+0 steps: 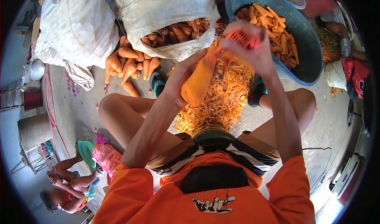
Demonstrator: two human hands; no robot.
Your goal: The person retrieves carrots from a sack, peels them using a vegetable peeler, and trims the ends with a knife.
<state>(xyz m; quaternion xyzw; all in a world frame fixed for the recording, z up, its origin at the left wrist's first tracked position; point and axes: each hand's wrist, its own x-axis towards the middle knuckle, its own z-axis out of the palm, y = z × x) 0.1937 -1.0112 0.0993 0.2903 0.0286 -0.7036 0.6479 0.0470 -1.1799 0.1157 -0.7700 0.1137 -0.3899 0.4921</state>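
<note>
Open floor [81, 119] outside left knee [111, 107], sack [168, 6] and blue tub [306, 38] ahead

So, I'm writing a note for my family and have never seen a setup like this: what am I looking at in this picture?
There is no machine here. A camera on a person's head looks down past their orange shirt at their own bare hands, so there is just this one view.

The left hand holds a thick, smooth orange carrot. The right hand grips a red slotted tool, probably a peeler, though it is blurred.

On the grey floor, a heap of thin orange shavings lies between the legs. Ahead are white woven sacks, one open and showing rough carrots, with more spilled beside it. To the right, a large blue tub holds smooth carrots.
</note>
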